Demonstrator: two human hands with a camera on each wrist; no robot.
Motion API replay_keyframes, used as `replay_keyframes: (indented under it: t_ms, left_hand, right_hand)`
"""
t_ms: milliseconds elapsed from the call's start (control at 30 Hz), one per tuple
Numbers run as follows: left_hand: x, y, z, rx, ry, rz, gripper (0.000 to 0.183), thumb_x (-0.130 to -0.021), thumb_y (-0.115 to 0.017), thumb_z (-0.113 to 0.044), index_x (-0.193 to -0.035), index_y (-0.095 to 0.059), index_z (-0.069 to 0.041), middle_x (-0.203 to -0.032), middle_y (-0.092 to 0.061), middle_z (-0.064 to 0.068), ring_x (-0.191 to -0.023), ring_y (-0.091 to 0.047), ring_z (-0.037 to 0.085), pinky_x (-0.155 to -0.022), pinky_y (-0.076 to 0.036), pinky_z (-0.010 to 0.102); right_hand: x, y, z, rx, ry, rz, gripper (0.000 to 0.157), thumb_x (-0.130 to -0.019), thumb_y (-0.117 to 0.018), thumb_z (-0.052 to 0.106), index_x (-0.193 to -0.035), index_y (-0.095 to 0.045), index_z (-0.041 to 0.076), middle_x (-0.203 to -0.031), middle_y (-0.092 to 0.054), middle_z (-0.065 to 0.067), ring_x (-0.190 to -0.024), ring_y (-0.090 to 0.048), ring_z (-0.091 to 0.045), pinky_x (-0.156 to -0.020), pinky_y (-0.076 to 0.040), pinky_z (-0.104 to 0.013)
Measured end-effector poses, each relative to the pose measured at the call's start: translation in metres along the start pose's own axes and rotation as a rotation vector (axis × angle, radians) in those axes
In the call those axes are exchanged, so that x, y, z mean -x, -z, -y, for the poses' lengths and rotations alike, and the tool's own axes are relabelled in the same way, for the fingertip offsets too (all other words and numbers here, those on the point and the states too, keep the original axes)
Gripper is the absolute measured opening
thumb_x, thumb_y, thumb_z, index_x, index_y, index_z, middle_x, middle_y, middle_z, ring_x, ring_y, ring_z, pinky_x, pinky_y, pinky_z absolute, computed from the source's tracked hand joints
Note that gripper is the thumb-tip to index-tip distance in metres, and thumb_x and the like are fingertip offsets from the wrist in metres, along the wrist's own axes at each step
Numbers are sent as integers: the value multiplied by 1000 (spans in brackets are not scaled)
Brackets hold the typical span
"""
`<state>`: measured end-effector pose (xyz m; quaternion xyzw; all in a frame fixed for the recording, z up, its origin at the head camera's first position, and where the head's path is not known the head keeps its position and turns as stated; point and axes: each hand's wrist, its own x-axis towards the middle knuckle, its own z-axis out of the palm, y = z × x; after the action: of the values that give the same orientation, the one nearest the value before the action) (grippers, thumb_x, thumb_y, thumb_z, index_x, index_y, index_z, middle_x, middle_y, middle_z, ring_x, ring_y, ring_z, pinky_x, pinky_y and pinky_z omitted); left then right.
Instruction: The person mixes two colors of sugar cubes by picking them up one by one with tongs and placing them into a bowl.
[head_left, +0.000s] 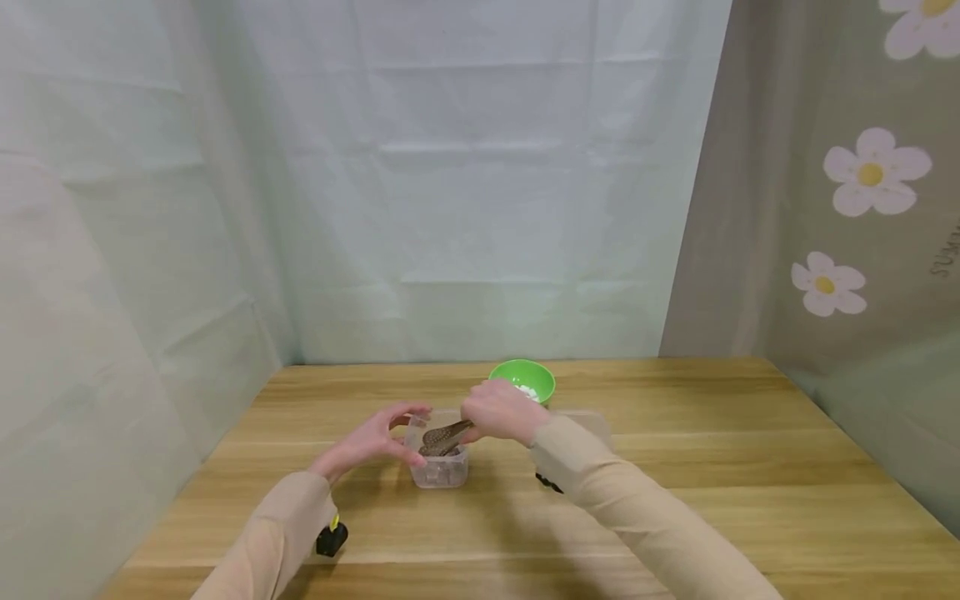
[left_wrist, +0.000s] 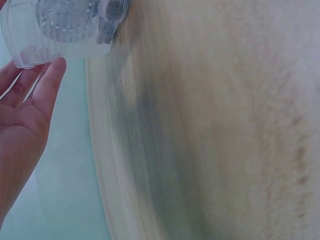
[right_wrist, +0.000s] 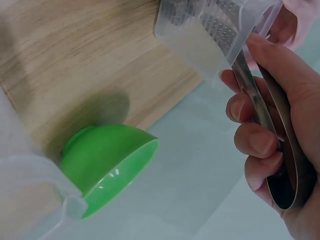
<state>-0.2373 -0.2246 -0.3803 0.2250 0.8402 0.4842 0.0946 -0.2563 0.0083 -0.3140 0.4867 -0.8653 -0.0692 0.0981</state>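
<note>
My left hand (head_left: 371, 437) holds a clear plastic container (head_left: 438, 475) by its left side, the thumb at the near rim and fingers at the far rim. My right hand (head_left: 506, 411) grips a pair of metal tongs (right_wrist: 260, 107), whose folded end shows near the palm in the right wrist view. The tongs' broad, dotted heads (head_left: 447, 435) reach down into the container. Small dark pieces (left_wrist: 112, 10) lie inside, seen through its wall in the left wrist view; whether the tongs pinch any of them cannot be told.
Behind the right hand stands a green bowl (head_left: 536, 375) with small white pieces in it. A second clear plastic container (head_left: 588, 423), partly hidden by the right forearm, is to the right. Curtains (head_left: 480, 208) hang behind the wooden table (head_left: 697, 467).
</note>
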Motion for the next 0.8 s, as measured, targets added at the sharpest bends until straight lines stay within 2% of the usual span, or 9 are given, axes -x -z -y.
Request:
replay_keyframes:
  t_ms: [300,567,800]
  left_hand:
    - [-2,2,2,-37,-4,-2,80,-67,-81,-22,-132,-39,-1,-127,-43,17,-115,-38,33,-88,-33,51]
    - [-2,2,3,-33,0,5,76,-68,-80,-22,-132,-41,-7,-128,-43,18,-115,-37,33,-88,-34,50]
    - [-1,2,3,-36,-21,3,77,-69,-80,-23,-132,-41,-5,-127,-43,19,-114,-37,35,-88,-34,51]
  right_hand:
    - [-11,4,9,100,-1,32,34,-71,-72,45,-57,-55,19,-51,-42,11,-47,-33,-6,-45,-35,-21]
    - [-15,0,10,44,-15,90,28,-73,-72,44,-63,-64,19,-52,-47,13,-45,-37,-4,-44,-34,-18]
    - [-12,1,5,26,-2,59,28,-75,-71,42,-60,-64,19,-51,-46,13,-46,-37,-5,-45,-35,-19]
